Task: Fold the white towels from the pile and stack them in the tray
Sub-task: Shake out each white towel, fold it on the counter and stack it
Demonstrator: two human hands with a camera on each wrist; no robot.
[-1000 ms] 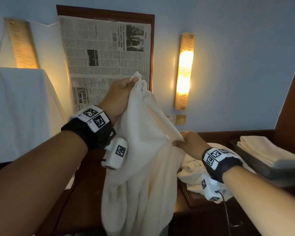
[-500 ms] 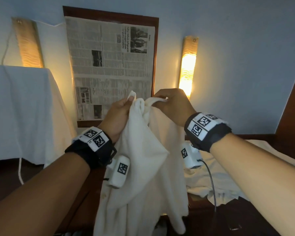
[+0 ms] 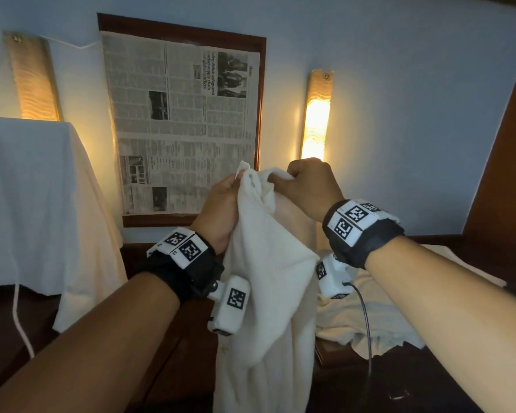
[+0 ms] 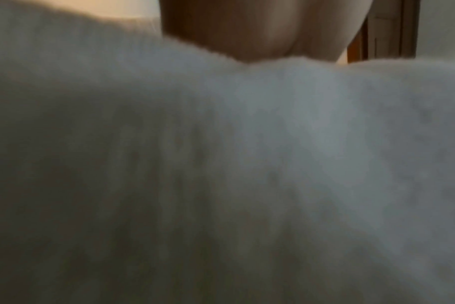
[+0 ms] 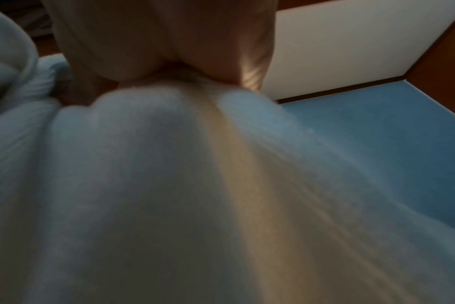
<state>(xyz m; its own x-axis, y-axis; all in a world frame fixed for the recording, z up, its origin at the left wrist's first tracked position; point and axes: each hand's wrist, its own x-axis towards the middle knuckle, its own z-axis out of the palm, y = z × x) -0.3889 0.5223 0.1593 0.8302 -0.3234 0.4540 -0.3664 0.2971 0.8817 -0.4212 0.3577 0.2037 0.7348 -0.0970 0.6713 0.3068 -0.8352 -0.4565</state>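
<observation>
Both hands are raised in front of the framed newspaper (image 3: pixel 182 120). The left hand (image 3: pixel 221 210) grips the top edge of a white towel (image 3: pixel 268 281); the right hand (image 3: pixel 307 186), just beside it, pinches the same bunched edge. The towel hangs unfolded below them. Right of it, the pile (image 3: pixel 370 320) lies on the dark surface (image 3: pixel 414 383).

A towel (image 3: pixel 268 278) hangs in front of the person, gripped at its top by the left hand (image 3: pixel 221 210) on the left and the right hand (image 3: pixel 307 186) just beside it on the right. Behind them on the wall hangs a framed newspaper (image 3: pixel 182 123), a lamp (image 3: pixel 315 114) to its right and another lamp (image 3: pixel 33 76) to its left. More towels (image 3: pixel 379 320) lie in a heap lower right, behind the right wrist. A draped cloth (image 3: pixel 33 198) stands at the left.
</observation>
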